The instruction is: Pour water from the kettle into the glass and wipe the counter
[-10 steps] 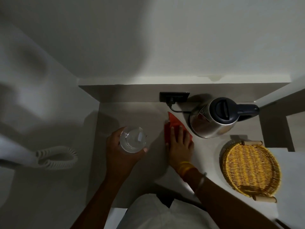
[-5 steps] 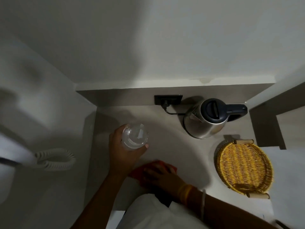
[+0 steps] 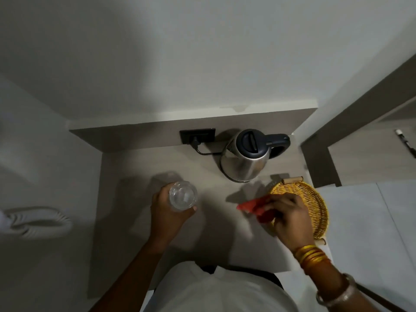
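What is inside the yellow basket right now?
The visible part of the basket shows only bare weave. The right hand, holding the red cloth, covers its near left side, so anything lying there cannot be seen.

Dim, soft overhead light; shadows on counter (image 3: 135, 167); wide-angle bending at edges; slight blur.

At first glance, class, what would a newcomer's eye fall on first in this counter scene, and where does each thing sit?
The red cloth stands out most, pinched in the right hand at the near rim of the yellow wicker basket on the counter's right. Next comes the shiny steel kettle with its dark lid, plugged in at the back by the wall. The left hand grips a clear glass left of centre.
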Available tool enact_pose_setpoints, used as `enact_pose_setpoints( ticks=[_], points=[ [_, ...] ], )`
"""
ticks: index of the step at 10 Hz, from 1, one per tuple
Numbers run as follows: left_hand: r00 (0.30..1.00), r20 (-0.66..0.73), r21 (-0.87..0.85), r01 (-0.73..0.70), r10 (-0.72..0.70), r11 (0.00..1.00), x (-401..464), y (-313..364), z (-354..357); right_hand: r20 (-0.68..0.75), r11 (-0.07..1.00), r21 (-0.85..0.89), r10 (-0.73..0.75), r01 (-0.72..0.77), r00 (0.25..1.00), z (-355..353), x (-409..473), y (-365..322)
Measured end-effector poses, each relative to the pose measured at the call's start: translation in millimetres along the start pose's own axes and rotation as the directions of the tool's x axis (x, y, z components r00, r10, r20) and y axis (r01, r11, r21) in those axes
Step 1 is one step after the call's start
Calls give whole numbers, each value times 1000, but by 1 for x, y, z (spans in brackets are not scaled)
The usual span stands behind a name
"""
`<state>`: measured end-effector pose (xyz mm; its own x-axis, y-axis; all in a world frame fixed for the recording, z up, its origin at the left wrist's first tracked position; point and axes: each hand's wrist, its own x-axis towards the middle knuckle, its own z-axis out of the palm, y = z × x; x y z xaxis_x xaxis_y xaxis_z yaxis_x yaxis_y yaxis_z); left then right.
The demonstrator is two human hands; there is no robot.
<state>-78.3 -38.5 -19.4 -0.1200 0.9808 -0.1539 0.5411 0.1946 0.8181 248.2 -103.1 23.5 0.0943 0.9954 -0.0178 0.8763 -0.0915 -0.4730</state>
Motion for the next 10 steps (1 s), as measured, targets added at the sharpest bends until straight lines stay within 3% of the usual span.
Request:
enact_pose_setpoints(
  ticks=[1, 3, 4, 7, 10],
  points=[
    [998, 28, 10, 49, -49, 999, 0, -6, 14, -125, 977, -35, 203, -209, 971, -7, 1, 38],
    [997, 46, 2, 65, -65, 998, 4, -13, 31, 91, 944, -64, 327, -322, 941, 11, -2, 86],
    [998, 34, 4, 60, -61, 998, 6, -12, 36, 117, 938, -93, 344, -335, 932, 25, -3, 87],
    [999, 32, -6, 37, -37, 999, 2, -15, 45, 144, 967, -162, 219, -195, 965, 37, 6, 41],
    [999, 33, -32, 18, -17, 999, -5, 1, 41, -63, 999, -43, -22, 20, 998, 32, 38, -27]
  ],
)
